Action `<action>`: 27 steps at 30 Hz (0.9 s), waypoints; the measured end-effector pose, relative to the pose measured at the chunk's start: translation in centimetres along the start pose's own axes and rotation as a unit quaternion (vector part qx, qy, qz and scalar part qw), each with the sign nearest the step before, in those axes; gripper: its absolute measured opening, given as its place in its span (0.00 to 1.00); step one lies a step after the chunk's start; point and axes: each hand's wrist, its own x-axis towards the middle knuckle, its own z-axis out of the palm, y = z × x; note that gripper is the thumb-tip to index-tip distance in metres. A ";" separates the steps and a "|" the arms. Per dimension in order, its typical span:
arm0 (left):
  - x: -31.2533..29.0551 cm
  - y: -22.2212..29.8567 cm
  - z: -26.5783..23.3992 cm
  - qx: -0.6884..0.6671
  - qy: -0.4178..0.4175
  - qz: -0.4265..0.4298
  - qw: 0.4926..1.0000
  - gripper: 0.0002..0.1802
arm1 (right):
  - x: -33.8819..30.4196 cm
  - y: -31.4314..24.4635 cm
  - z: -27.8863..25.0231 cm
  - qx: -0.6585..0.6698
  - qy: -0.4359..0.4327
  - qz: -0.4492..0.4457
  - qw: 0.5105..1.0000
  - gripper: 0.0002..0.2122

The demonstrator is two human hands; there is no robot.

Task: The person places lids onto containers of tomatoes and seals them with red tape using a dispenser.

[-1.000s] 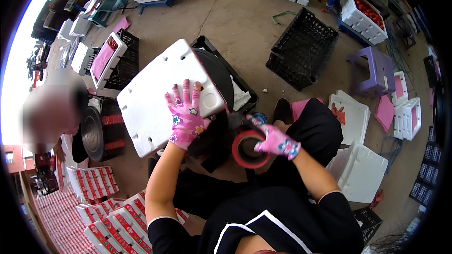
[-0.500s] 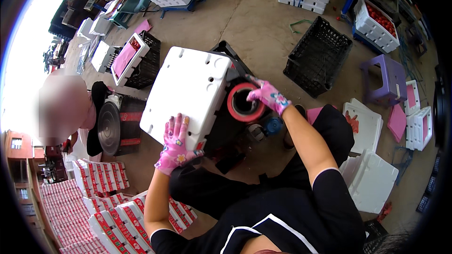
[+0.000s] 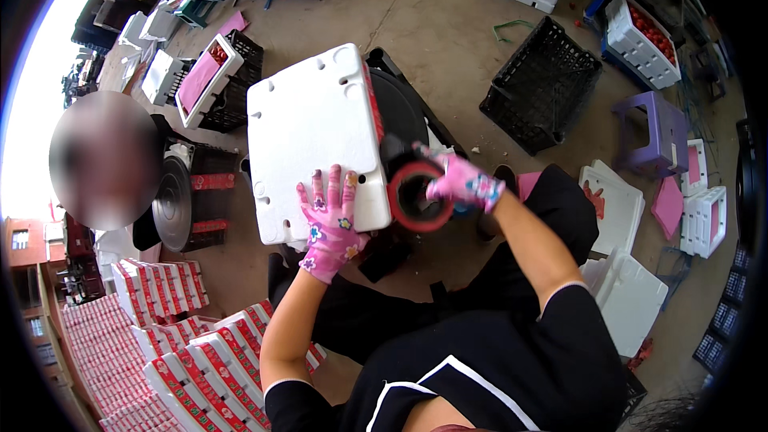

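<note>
A white foam box (image 3: 308, 124) lies tilted before me, on a round black top (image 3: 400, 112). My left hand (image 3: 330, 228), in a pink flowered glove, lies flat on its near part with the fingers spread. In its matching glove, my right hand (image 3: 466, 182) grips a tape dispenser with a large red tape roll (image 3: 422, 226), held against the box's right edge. A strip of red tape (image 3: 373, 104) shows along that side. The dispenser's handle is mostly hidden by the hand and the roll.
An empty black crate (image 3: 542, 88) and a purple stool (image 3: 652, 136) stand to the right. Red-taped white boxes (image 3: 208, 376) are stacked at the lower left. A co-worker (image 3: 148, 192) is at the left, beside a black round-topped seat (image 3: 176, 204). Foam lids (image 3: 624, 296) lie at the right.
The foam box has turned, its right side now edged with red tape. My left hand has shifted right across it. My right hand has moved slightly nearer me with the tape dispenser.
</note>
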 end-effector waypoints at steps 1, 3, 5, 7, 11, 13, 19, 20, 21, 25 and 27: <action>0.2 0.7 -0.3 -0.006 0.006 -0.023 1.000 0.61 | -2.6 -0.7 1.0 0.068 0.023 0.007 0.997 0.43; 1.1 1.9 0.0 -0.002 0.017 -0.045 0.999 0.63 | -6.6 -0.4 3.0 0.146 0.052 0.016 0.988 0.45; 1.7 3.2 -0.3 0.009 0.017 -0.076 0.997 0.64 | -9.9 0.4 6.6 0.136 0.040 0.011 0.990 0.45; 2.1 4.3 -0.7 0.021 -0.003 -0.112 0.993 0.65 | -12.1 -0.9 7.3 0.175 0.050 0.075 0.980 0.46; 2.8 5.2 -0.3 0.010 0.026 -0.128 0.991 0.63 | -13.7 -1.3 8.6 0.137 0.065 0.095 0.984 0.45; 3.0 5.9 -0.6 0.006 0.014 -0.142 0.990 0.62 | -13.9 -0.6 9.4 0.172 0.095 0.075 0.978 0.45; 4.0 4.8 -0.8 -0.063 0.022 -0.014 0.998 0.59 | -9.5 0.1 7.5 0.130 0.118 0.019 0.984 0.47; 3.7 3.9 -1.5 -0.091 -0.003 0.021 0.996 0.59 | -9.5 0.3 6.7 0.124 0.108 0.046 0.985 0.46; 2.4 2.5 -2.2 -0.113 -0.030 0.048 0.992 0.60 | -9.6 -0.7 5.8 0.120 0.090 0.069 0.986 0.46; 0.2 1.0 -0.8 -0.006 0.041 0.031 0.999 0.53 | -8.8 -0.2 7.5 0.080 0.161 0.056 0.982 0.45; 0.3 2.3 -0.5 0.011 0.041 0.013 0.999 0.52 | -9.4 1.7 10.9 0.101 0.239 0.008 0.966 0.44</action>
